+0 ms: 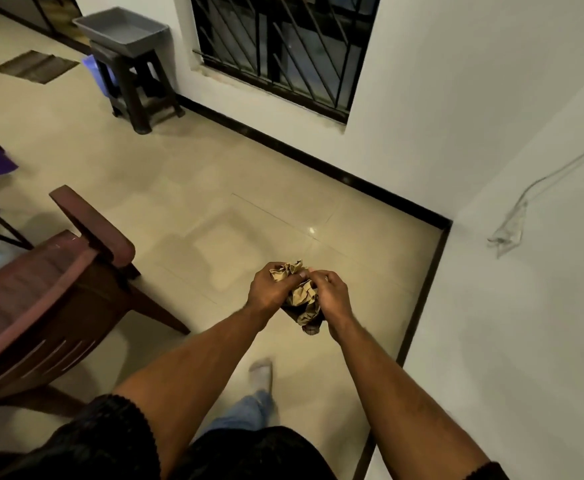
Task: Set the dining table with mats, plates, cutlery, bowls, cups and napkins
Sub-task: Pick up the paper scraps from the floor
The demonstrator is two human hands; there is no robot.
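I have both hands out in front of me above the tiled floor (186,188), near the corner of the room; my left hand (270,289) curls its fingers round the top of a crumpled brown paper wad (302,296), its grip closed on the paper; my right hand (330,292) pinches the same wad from the other side, thumb and fingers drawn tight; the wad hangs between the two hands, well above the floor; whether it is a napkin I cannot tell; a dark wooden chair (51,289) stands at my left; a grey tray (124,32) rests on a dark stool (138,88) beside the barred window (280,46).
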